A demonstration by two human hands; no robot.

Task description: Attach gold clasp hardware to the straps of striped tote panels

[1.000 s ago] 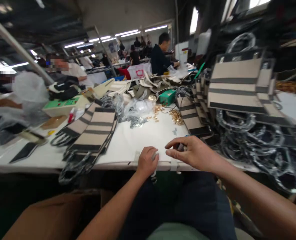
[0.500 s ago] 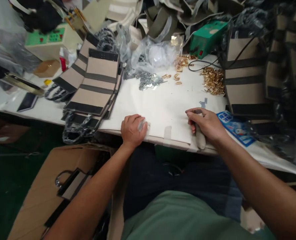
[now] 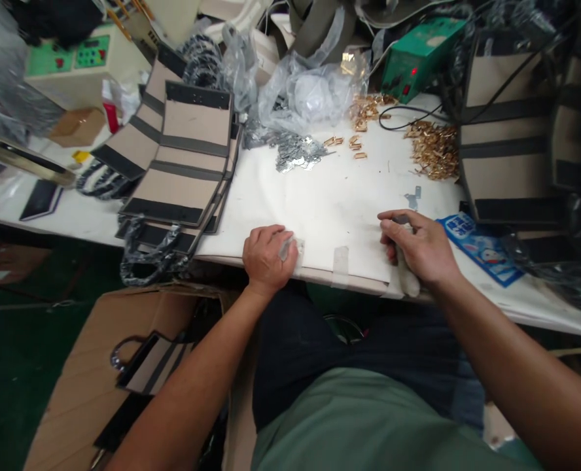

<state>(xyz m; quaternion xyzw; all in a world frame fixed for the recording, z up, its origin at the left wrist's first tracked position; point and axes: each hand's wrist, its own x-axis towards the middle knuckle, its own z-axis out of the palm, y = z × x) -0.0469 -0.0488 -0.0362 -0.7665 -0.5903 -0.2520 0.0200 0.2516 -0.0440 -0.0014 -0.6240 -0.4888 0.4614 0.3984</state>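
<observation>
My left hand (image 3: 265,255) rests at the near edge of the white table (image 3: 330,196), fingers curled round a small clear piece (image 3: 286,247). My right hand (image 3: 421,245) lies further right on the same edge, fingers closed round a pale, wrapped tool handle (image 3: 407,278) that sticks out toward me. A small grey metal plate (image 3: 413,196) lies just beyond my right hand. Strips of tape (image 3: 340,258) hold the white cover at the edge between my hands.
Striped beige-and-black bags (image 3: 185,157) lie stacked at the left, more (image 3: 509,131) stand at the right. Gold fittings (image 3: 432,150), silver fittings (image 3: 298,154), plastic bags (image 3: 310,91), a green box (image 3: 418,59) sit behind. A blue card (image 3: 477,245) lies right. A cardboard box (image 3: 99,386) holds bags below.
The camera has tipped down from the room to the table edge. My right hand has closed round the tool handle. My left hand has stayed at the edge.
</observation>
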